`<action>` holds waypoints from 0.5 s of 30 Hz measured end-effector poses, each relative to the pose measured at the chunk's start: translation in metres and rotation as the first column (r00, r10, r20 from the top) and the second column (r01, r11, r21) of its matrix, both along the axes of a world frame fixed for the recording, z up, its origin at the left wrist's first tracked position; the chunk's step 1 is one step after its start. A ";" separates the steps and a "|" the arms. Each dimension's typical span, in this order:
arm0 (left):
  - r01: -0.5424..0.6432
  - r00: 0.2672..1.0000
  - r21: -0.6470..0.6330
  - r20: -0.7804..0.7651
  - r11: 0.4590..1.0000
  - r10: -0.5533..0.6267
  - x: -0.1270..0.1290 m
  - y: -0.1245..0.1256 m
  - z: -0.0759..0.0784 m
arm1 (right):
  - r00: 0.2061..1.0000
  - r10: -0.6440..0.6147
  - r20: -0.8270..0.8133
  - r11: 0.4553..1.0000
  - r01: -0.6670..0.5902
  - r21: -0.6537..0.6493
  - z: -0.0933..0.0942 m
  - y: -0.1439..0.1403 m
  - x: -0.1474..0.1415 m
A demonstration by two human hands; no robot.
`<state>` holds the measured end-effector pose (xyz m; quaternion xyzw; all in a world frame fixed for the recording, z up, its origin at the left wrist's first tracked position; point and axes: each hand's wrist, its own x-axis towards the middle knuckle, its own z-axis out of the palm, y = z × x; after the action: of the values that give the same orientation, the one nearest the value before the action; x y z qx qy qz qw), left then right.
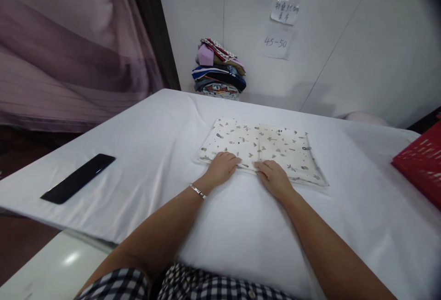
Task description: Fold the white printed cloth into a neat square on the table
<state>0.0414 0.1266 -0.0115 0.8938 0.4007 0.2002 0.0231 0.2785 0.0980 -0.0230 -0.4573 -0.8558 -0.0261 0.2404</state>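
Checked cloth at the bottom edge of the view gives way to two bare forearms that reach forward over the white-covered tabletop (144, 153). Both hands rest palm down on the near edge of a folded patterned cloth (265, 146), which lies flat straight ahead of them, near the middle of the tabletop. The left hand (222, 166), with a bracelet (197, 191) at its wrist, sits on the cloth's near left part; the right hand (274, 177) lies just beside it, on the near edge around the middle. Fingers of both are laid flat and loosely curled, pressing rather than gripping; whether any fingertip pinches a layer I cannot tell. The cloth's long axis runs left to right, across the arms, and more of it extends to the right of the right hand, so that hand is nearer the free end. A dark flat phone (78, 178) lies well apart to the left.
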 end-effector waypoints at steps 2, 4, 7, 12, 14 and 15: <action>-0.010 1.000 0.008 0.012 1.000 0.010 0.002 -0.002 0.000 | 1.000 0.001 -0.015 1.000 -0.001 -0.001 0.000 -0.001 -0.002; -0.020 1.000 0.016 0.008 1.000 0.020 0.004 -0.003 0.000 | 1.000 0.012 -0.025 1.000 -0.012 0.007 -0.001 -0.001 -0.003; -0.051 0.998 0.010 -0.025 0.999 0.051 0.008 -0.004 -0.001 | 0.999 0.029 -0.023 0.999 -0.028 0.024 -0.004 0.000 -0.006; -0.083 0.996 0.043 -0.027 0.996 0.084 0.010 -0.002 -0.004 | 0.999 0.030 -0.037 0.999 -0.029 0.032 -0.006 0.002 -0.005; -0.072 0.997 0.065 -0.019 0.995 0.073 0.009 -0.001 -0.005 | 0.997 0.037 -0.067 0.998 -0.034 0.043 -0.006 0.002 -0.003; -0.068 0.997 0.071 -0.016 0.995 0.070 0.008 0.000 -0.005 | 0.996 0.042 -0.080 0.998 -0.038 0.052 -0.007 0.002 -0.003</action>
<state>0.0495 0.1263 -0.0169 0.8815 0.4242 0.2066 -0.0190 0.2758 0.0997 -0.0296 -0.4344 -0.8535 -0.0240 0.2868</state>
